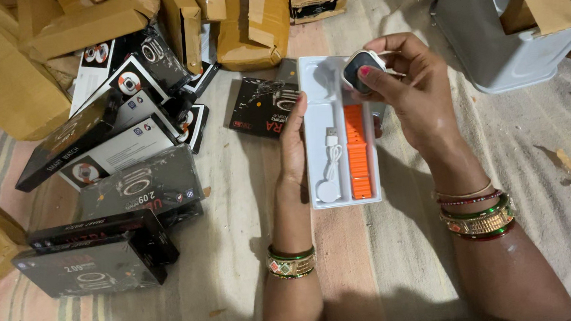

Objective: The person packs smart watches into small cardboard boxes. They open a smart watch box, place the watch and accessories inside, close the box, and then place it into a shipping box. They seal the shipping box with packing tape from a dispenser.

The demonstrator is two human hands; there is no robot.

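We pinched the small, light, scratch-prone watch body (359, 70) by its edges in our closed right hand (414, 88) above the white tray (315, 111), which our left hand (293, 143) steadied flat-fingered along its rim, over the striped floor cloth (238, 251).

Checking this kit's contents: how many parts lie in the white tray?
2: an orange strap in the right channel of the tray, a white charging cable in its left. The watch body is out, in the right hand; that hand may hide something beneath.
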